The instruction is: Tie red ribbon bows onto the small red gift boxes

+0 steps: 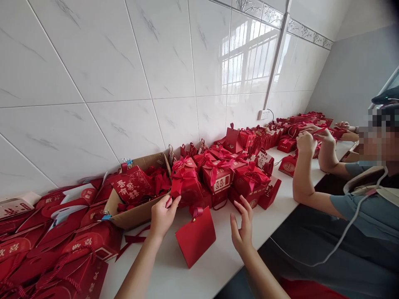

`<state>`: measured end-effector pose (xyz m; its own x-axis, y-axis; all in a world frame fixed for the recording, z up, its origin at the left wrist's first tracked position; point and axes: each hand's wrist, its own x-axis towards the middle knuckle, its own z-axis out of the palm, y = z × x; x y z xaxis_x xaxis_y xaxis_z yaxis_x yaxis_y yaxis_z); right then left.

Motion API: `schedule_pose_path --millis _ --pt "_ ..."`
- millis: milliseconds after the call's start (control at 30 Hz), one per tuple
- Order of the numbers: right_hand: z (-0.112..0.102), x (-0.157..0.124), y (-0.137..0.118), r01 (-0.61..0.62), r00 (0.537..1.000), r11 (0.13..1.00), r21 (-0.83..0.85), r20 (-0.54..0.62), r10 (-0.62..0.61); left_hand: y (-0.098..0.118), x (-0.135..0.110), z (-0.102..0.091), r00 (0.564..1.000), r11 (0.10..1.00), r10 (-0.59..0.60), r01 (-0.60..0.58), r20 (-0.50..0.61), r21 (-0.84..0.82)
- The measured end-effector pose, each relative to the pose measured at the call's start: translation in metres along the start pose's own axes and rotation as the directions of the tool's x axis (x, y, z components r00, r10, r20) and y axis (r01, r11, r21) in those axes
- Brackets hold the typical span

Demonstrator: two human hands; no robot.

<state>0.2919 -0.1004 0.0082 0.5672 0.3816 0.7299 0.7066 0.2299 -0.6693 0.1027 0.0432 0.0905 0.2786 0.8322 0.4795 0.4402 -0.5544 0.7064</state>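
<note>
My left hand point(162, 216) is closed in a pinch on a red ribbon point(176, 187), at the front of a red gift box point(190, 192) with a bow on top. My right hand point(242, 227) holds nothing; its fingers are apart, close in front of another bow-tied gift box point(249, 185). Between my two hands a plain red folded box point(196, 238), with a small ribbon loop at its top, stands tilted on the white table point(218, 265). Just left of my left hand is a cardboard carton point(137, 214) with red ribbons and a printed red card point(127, 185).
Flat red packages point(52, 249) with cords are piled at the left. Many finished-looking red boxes point(221, 174) line the tiled wall point(174, 74). At the right a co-worker in a grey-blue sleeve point(352, 207) handles a red item; a white cable point(339, 245) hangs there.
</note>
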Motion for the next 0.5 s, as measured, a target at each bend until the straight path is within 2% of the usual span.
schedule_pose_path --millis 100,200,267,333,367,433,500 --pt "-0.003 0.012 -0.001 0.025 0.999 0.999 0.021 -0.026 -0.025 -0.003 -0.002 -0.017 1.0 1.0 -0.015 0.015 -0.011 -0.019" --pt "-0.008 0.026 -0.004 0.027 0.996 0.997 0.077 -0.086 -0.021 -0.007 0.002 -0.049 0.999 0.993 -0.051 0.049 -0.012 -0.109" --pt "-0.011 0.035 -0.01 0.005 0.996 0.989 0.145 -0.094 0.009 -0.007 0.009 -0.071 0.994 0.98 -0.095 0.083 -0.056 -0.181" --pt "-0.011 0.046 -0.02 -0.011 0.999 0.981 0.196 -0.03 0.017 -0.002 0.02 -0.086 0.988 0.972 -0.101 0.073 -0.12 -0.223" --pt "-0.009 0.053 -0.026 -0.006 1.0 0.977 0.213 0.026 0.001 0.002 0.027 -0.09 0.989 0.972 -0.101 0.074 -0.11 -0.224" --pt "-0.003 0.068 -0.039 0.023 0.987 0.97 0.243 0.15 -0.061 0.017 0.04 -0.089 0.998 0.972 -0.066 0.062 -0.013 -0.227" --pt "0.007 0.086 -0.051 0.041 0.964 0.96 0.278 0.242 -0.111 0.034 0.053 -0.08 0.995 0.977 -0.034 0.053 0.095 -0.206"
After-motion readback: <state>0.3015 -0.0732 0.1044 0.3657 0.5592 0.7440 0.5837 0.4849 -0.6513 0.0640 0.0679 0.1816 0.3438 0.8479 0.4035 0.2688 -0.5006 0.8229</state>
